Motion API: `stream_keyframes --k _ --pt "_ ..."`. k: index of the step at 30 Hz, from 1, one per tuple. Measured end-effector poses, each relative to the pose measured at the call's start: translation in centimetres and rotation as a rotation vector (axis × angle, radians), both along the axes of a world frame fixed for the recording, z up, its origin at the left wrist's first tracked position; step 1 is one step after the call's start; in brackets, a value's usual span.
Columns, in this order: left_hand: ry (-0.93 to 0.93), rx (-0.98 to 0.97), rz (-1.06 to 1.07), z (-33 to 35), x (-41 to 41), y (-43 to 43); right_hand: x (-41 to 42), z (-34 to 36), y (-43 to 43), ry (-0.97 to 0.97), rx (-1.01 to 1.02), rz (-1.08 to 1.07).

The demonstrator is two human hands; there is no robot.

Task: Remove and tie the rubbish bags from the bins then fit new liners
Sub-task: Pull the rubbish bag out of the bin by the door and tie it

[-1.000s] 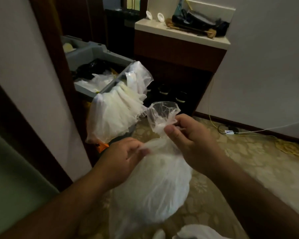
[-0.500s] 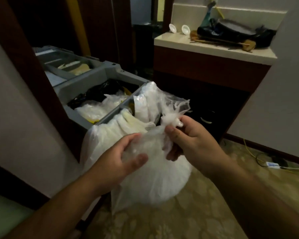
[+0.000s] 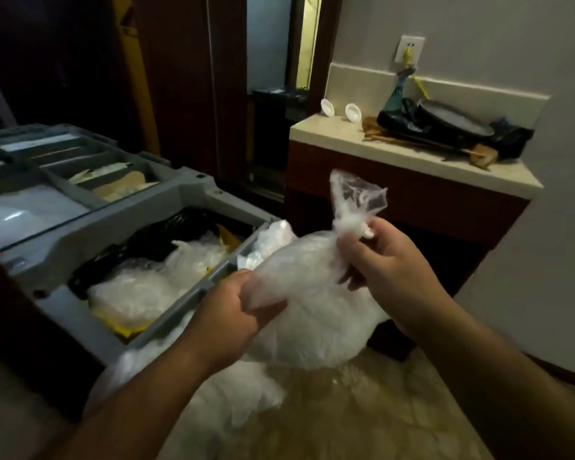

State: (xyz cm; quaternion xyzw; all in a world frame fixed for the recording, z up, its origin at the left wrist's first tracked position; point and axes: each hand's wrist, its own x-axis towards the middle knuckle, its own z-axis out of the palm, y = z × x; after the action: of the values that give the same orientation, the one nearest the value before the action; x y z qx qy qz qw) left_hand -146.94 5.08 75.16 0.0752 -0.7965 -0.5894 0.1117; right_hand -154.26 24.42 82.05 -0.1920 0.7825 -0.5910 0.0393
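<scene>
A dim room with plain grey-white walls (image 3: 478, 34) and a pale, patterned beige floor (image 3: 362, 419). A dark red-brown wooden cabinet (image 3: 412, 207) with a cream stone top (image 3: 339, 134) stands against the wall, below a white wall socket (image 3: 410, 49). Dark wooden door frames (image 3: 186, 78) stand behind.

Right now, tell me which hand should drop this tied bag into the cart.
Probably the right hand: its fingers pinch the bag at the twisted neck, so it can carry the weight alone. The left hand only grips the side, nearest the cart.
</scene>
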Motion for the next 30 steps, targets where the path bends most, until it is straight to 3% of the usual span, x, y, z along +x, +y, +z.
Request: stream_keyframes --k 3,7,13,20,25,30 --pt "0.063 0.051 0.008 1.2 -3.9 -1.0 -3.0 0.7 -0.9 0.241 0.375 -0.056" --pt "0.098 0.068 0.111 1.6 -6.3 -4.2 -5.5 0.1 -4.4 0.232 0.362 0.08" --pt "0.047 0.0 0.277 0.7 -7.5 -9.9 -11.3 -1.3 -11.9 0.325 0.525 0.232" --pt "-0.017 -0.36 0.614 -0.9 -9.5 -15.1 -18.9 -2.7 -20.5 0.361 0.359 0.384" --pt "-0.179 -0.747 0.856 -2.1 -11.2 -16.8 -24.6 -3.6 -25.2 0.256 0.205 0.747" --pt "-0.368 -0.743 1.092 -2.9 -11.7 -16.1 -26.7 -5.4 -28.8 0.27 0.198 0.958"
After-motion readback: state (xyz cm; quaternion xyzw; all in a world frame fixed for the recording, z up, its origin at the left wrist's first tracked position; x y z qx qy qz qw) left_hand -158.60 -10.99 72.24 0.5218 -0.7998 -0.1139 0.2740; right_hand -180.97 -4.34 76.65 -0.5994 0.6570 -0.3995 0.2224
